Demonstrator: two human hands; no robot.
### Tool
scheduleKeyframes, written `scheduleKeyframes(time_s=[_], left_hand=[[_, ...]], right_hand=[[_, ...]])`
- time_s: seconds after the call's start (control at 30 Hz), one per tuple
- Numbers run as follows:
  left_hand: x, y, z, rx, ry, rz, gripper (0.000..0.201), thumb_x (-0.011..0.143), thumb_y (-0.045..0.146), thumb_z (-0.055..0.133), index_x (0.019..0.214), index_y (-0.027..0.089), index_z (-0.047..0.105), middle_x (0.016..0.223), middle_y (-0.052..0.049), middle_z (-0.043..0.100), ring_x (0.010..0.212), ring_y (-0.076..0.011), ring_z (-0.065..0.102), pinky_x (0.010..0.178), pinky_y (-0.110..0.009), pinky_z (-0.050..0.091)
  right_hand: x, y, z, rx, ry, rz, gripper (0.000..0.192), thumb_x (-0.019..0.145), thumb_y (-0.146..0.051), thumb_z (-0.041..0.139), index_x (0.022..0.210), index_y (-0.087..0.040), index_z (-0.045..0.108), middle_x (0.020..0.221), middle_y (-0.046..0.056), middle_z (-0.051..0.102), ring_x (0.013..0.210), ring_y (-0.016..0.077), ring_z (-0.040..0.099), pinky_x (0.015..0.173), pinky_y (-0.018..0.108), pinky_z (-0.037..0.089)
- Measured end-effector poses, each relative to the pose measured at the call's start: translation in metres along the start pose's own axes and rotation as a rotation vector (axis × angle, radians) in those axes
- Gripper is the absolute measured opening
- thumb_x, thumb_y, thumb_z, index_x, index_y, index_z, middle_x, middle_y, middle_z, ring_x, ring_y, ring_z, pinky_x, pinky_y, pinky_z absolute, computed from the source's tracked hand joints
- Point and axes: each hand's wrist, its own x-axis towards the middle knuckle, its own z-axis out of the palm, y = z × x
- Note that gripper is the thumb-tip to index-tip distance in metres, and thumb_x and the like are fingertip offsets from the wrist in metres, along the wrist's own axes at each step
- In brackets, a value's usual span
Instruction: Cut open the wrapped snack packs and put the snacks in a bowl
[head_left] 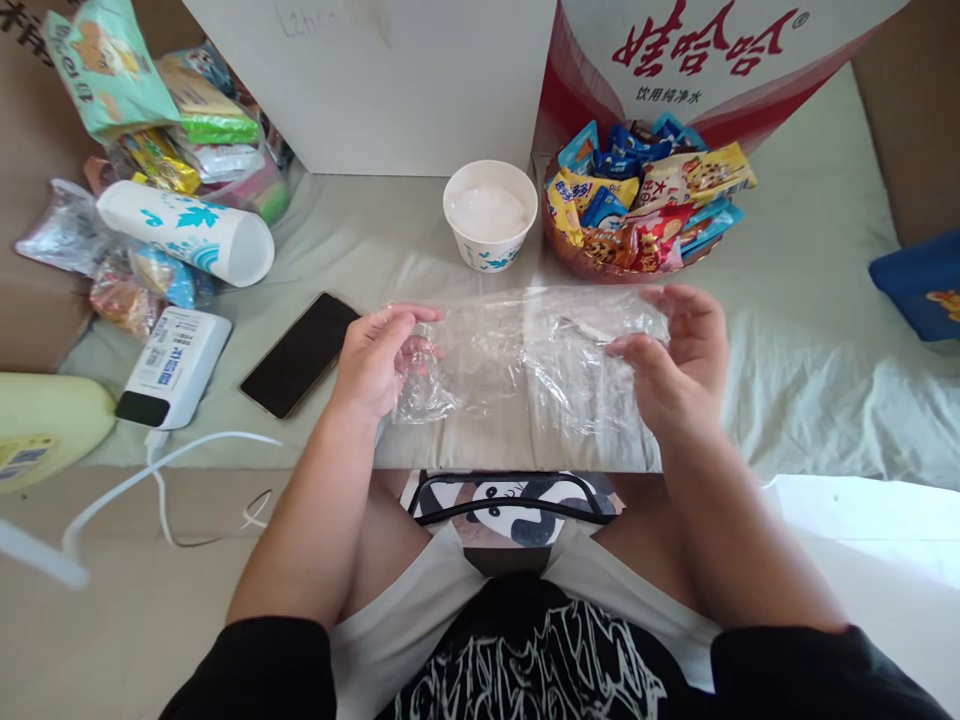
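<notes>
A clear plastic bag (487,345) is stretched sideways between my hands, just above the front part of the cloth. My left hand (379,355) pinches its left end, fingers curled together. At the right end, my right hand (679,350) grips the bag with the thumb pressed over it. Wrinkles and glare cover the film, and I cannot tell whether anything is inside. Beyond the bag stands a white paper bowl (491,255) with a blue leaf pattern and something whitish in it. A black phone (300,355) lies flat to the left of my left hand.
A basket (600,262) full of wrapped snacks stands behind my right hand. Stacked paper cups (187,230), snack packets (112,70) and a white device (176,365) with a cable are at left. White (390,90) and red-white boxes (690,60) stand at the back. A blue object (919,285) is far right.
</notes>
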Motion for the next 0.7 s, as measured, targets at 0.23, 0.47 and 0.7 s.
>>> scheduleKeyframes(time_s=[0.23, 0.47, 0.7], left_hand=[[0.004, -0.001, 0.004, 0.048, 0.103, -0.044, 0.047, 0.084, 0.056, 0.070, 0.059, 0.016, 0.065, 0.093, -0.009, 0.079, 0.060, -0.0132, 0.069, 0.053, -0.024, 0.052], [0.002, 0.003, -0.001, 0.099, -0.021, -0.144, 0.026, 0.071, 0.041, 0.080, 0.077, 0.017, 0.072, 0.096, -0.009, 0.079, 0.062, -0.0165, 0.071, 0.048, -0.024, 0.048], [-0.001, 0.010, -0.006, 0.070, -0.140, -0.173, 0.033, 0.062, 0.026, 0.085, 0.092, 0.019, 0.072, 0.075, -0.003, 0.076, 0.038, -0.0066, 0.048, 0.035, -0.021, 0.029]], right_hand=[[0.004, 0.007, -0.001, 0.021, 0.154, 0.151, 0.025, 0.080, -0.027, 0.078, 0.098, -0.026, 0.062, 0.094, -0.004, 0.058, 0.061, 0.0058, 0.059, 0.061, 0.023, 0.058], [0.005, 0.011, -0.001, 0.085, -0.066, 0.385, 0.070, 0.070, -0.032, 0.085, 0.131, -0.032, 0.050, 0.100, -0.001, 0.072, 0.060, 0.0107, 0.062, 0.058, 0.028, 0.055], [0.013, -0.004, -0.040, 0.155, -0.252, 0.444, 0.062, 0.076, -0.066, 0.072, 0.124, -0.027, 0.061, 0.048, -0.012, 0.051, 0.038, 0.0115, 0.050, 0.051, 0.031, 0.045]])
